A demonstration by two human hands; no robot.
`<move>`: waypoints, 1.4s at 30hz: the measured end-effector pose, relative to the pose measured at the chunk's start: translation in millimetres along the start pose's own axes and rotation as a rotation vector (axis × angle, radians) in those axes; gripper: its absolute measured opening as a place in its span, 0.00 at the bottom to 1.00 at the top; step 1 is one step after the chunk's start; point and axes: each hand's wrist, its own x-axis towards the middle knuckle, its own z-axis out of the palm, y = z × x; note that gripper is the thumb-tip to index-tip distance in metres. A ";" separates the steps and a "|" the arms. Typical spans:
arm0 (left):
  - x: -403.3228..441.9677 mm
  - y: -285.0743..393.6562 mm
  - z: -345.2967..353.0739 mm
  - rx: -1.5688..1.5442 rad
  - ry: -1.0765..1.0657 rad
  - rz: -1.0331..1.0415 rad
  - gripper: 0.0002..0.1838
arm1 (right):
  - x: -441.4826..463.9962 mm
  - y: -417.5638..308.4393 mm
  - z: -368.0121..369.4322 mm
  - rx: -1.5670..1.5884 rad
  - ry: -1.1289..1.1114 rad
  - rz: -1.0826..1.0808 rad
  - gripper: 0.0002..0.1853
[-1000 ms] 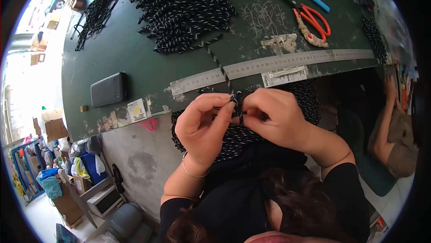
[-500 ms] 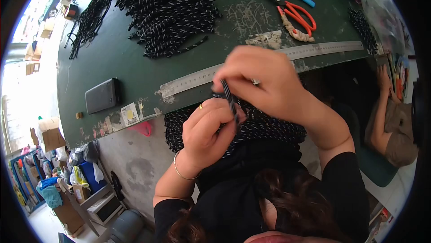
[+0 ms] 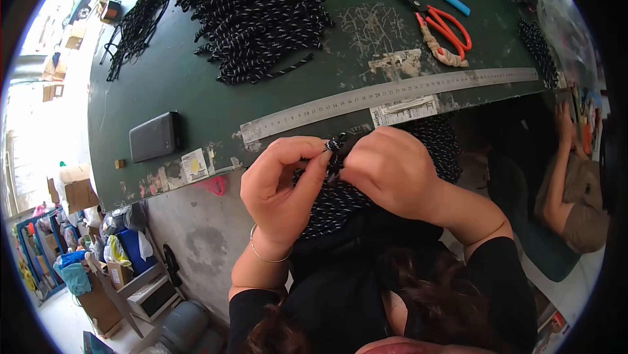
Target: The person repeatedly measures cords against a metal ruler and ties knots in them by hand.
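Note:
Between my hands, just off the table's front edge, is a black cord with white flecks, bunched into a small knot or loop. My left hand pinches it between thumb and forefinger. My right hand is closed at the cord's right side, its fingertips blurred and partly hidden. More of the same cord lies in a heap on the lap below. A large pile of speckled cords rests on the green table. A steel ruler lies along the near edge.
Orange-handled scissors and a blue lighter-like object lie at the back right. A black box-shaped device is on the left, with thin black cords behind it. Another person's arm shows at the far right.
My right hand swung up over the ruler, then came back down beside my left hand. The cord strand that stretched up from my fingers across the ruler no longer shows there.

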 end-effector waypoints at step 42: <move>13.8 20.6 -3.2 0.242 -0.328 0.317 0.11 | 52.6 17.3 -15.8 0.540 -0.043 0.364 0.06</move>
